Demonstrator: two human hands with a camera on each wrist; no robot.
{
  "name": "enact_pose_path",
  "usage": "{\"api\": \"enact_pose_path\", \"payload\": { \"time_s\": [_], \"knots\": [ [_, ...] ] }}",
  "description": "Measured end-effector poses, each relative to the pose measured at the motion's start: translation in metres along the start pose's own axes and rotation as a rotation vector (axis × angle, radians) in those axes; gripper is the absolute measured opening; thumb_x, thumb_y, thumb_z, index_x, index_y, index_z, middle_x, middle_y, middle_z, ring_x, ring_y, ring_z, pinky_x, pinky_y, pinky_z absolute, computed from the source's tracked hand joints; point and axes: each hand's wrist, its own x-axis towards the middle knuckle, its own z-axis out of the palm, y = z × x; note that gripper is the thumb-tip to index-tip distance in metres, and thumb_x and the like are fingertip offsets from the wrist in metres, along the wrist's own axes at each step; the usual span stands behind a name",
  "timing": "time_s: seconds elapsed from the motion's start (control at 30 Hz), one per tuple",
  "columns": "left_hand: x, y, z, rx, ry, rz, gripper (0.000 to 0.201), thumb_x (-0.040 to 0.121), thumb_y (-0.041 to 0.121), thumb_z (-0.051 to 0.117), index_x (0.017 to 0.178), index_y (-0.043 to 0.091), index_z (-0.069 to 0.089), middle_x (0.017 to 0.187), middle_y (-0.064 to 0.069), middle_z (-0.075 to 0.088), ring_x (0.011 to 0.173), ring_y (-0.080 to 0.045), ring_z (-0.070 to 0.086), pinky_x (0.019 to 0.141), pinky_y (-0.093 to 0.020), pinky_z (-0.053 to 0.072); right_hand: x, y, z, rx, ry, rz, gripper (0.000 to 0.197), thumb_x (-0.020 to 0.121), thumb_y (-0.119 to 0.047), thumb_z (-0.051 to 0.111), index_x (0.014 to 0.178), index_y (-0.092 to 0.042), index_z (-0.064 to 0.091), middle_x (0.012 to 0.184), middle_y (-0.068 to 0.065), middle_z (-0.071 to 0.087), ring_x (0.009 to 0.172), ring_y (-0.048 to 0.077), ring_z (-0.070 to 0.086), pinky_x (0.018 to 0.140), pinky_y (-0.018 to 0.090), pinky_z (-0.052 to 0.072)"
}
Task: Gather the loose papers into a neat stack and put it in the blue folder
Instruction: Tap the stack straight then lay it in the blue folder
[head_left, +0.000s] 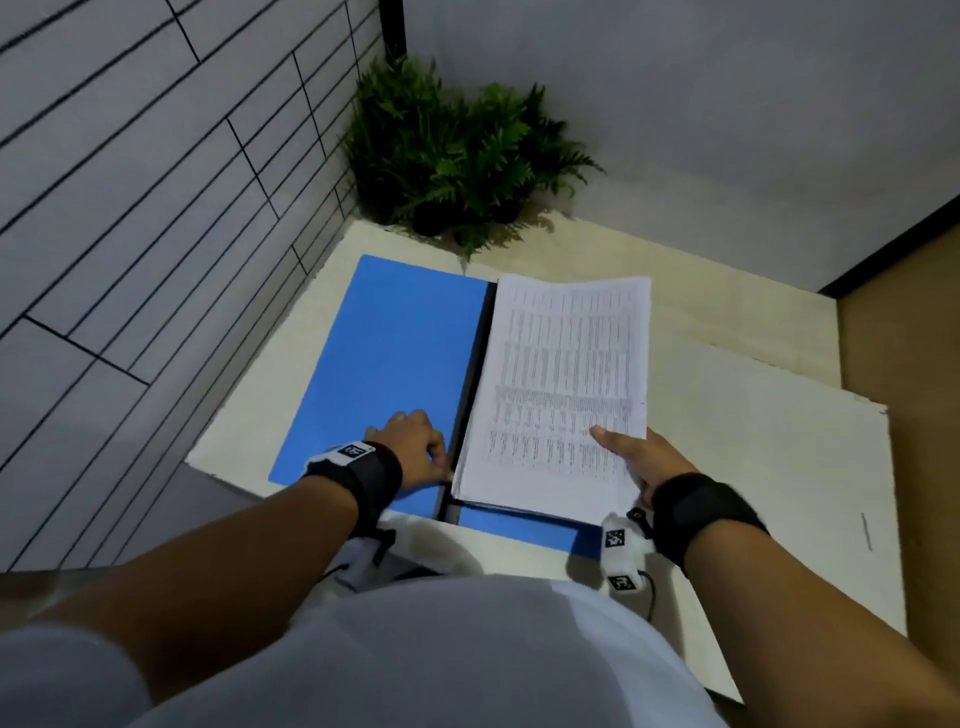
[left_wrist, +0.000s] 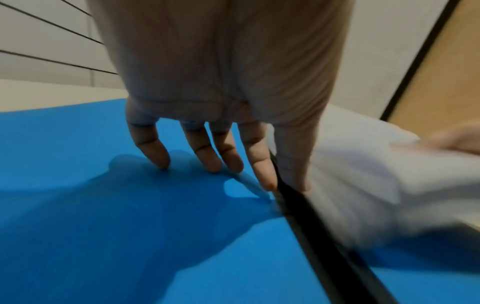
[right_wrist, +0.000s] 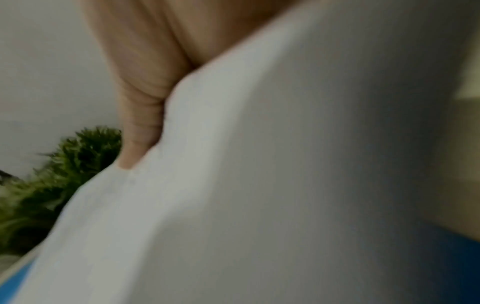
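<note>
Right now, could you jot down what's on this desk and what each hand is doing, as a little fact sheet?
Surface: pale table in a room corner
Folder: blue folder lying open, black spine down the middle
Papers: printed paper stack over the folder's right half, near edge raised
Left hand: left hand fingers pressing on the folder's left flap beside the spine
Right hand: right hand gripping the stack's near right corner, thumb on top
Background: green fern plant at the far corner
</note>
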Motion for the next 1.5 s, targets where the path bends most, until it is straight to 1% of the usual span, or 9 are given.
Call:
{"api": "enact_pose_path", "payload": {
  "time_s": [0.1, 0.37, 0.77, 0.87, 0.93, 1.07, 1.13, 1.27, 1.5],
  "knots": [
    [-0.001, -0.030, -0.017, -0.126, 0.159, -0.133, 0.018, 0.083, 0.048, 0.065, 0.084, 0.029, 0.065, 0.108, 0.000, 0.048, 0.115, -0.028, 0.047, 0.093, -0.048, 0.044, 0.008, 0.012, 0.005, -0.037, 0.065, 0.065, 0.042, 0.090, -0.014, 0.068, 0.130, -0.012, 0.055, 0.119, 0.002, 0.063, 0.081, 0.013, 0.059, 0.062, 0.028, 0.045],
    [-0.006, -0.100, -0.033, -0.300, 0.348, -0.652, 0.065, 0.087, 0.035, 0.063, 0.140, 0.007, 0.039, 0.142, -0.021, 0.036, 0.125, -0.045, 0.042, 0.102, -0.050, 0.038, 0.025, 0.022, 0.008, -0.158, 0.165, 0.055, 0.052, 0.077, -0.011, 0.080, 0.125, -0.004, 0.061, 0.120, 0.015, 0.069, 0.105, 0.035, 0.067, 0.095, 0.046, 0.052],
    [-0.028, -0.037, -0.120, -0.466, 0.604, -0.241, 0.029, 0.086, 0.013, 0.066, 0.113, 0.005, 0.057, 0.111, -0.015, 0.067, 0.095, -0.031, 0.063, 0.082, -0.034, 0.048, 0.033, 0.037, 0.018, -0.186, 0.299, 0.018, 0.085, 0.068, -0.032, 0.087, 0.134, -0.008, 0.040, 0.128, 0.005, 0.059, 0.108, 0.029, 0.060, 0.092, 0.041, 0.051],
    [-0.056, 0.009, -0.138, -0.390, 0.549, -0.052, 0.027, 0.087, 0.017, 0.066, 0.112, 0.010, 0.057, 0.093, -0.002, 0.061, 0.076, -0.020, 0.055, 0.066, -0.028, 0.041, 0.017, 0.033, 0.026, 0.043, 0.179, 0.053, 0.084, 0.078, -0.037, 0.078, 0.141, -0.024, 0.024, 0.138, 0.002, 0.051, 0.119, 0.020, 0.051, 0.097, 0.033, 0.038],
    [-0.077, 0.043, -0.139, -0.384, 0.431, 0.094, 0.035, 0.088, 0.026, 0.066, 0.120, 0.022, 0.053, 0.090, 0.008, 0.057, 0.070, -0.012, 0.055, 0.060, -0.023, 0.042, 0.014, 0.027, 0.023, -0.022, 0.222, 0.016, 0.072, 0.093, -0.041, 0.059, 0.148, -0.011, 0.023, 0.142, 0.002, 0.043, 0.126, 0.019, 0.043, 0.102, 0.029, 0.031],
    [-0.094, 0.092, -0.120, -0.485, -0.079, 0.347, 0.061, 0.087, 0.044, 0.065, 0.141, 0.036, 0.039, 0.119, 0.009, 0.060, 0.093, -0.008, 0.064, 0.088, -0.023, 0.050, 0.008, 0.020, 0.008, -0.236, 0.187, 0.017, 0.110, 0.070, -0.090, 0.037, 0.148, -0.012, 0.035, 0.151, 0.012, 0.042, 0.136, 0.032, 0.042, 0.113, 0.044, 0.034],
    [-0.080, 0.099, -0.105, -0.497, -0.223, 0.364, 0.061, 0.088, 0.046, 0.063, 0.143, 0.036, 0.039, 0.128, 0.008, 0.058, 0.110, -0.010, 0.063, 0.099, -0.026, 0.048, -0.002, 0.015, 0.001, -0.079, 0.110, 0.043, 0.079, 0.084, -0.079, 0.032, 0.138, -0.022, 0.045, 0.131, 0.000, 0.058, 0.119, 0.023, 0.056, 0.092, 0.038, 0.050],
    [-0.032, 0.089, -0.068, -0.362, -0.132, 0.192, 0.052, 0.094, 0.037, 0.059, 0.141, 0.023, 0.045, 0.145, -0.004, 0.048, 0.135, -0.021, 0.047, 0.104, -0.028, 0.038, -0.007, 0.013, -0.022, -0.015, 0.047, 0.039, 0.069, 0.090, -0.070, 0.025, 0.129, -0.018, 0.050, 0.115, 0.009, 0.064, 0.074, 0.013, 0.063, 0.074, 0.029, 0.047],
    [0.010, 0.060, -0.015, -0.454, -0.056, -0.009, 0.063, 0.089, 0.032, 0.066, 0.144, 0.017, 0.040, 0.151, -0.010, 0.042, 0.136, -0.028, 0.044, 0.105, -0.029, 0.037, -0.005, 0.019, -0.024, -0.073, 0.030, 0.042, 0.047, 0.102, -0.046, 0.035, 0.126, -0.011, 0.055, 0.117, 0.006, 0.066, 0.096, 0.019, 0.065, 0.079, 0.031, 0.052]
  ]
}}
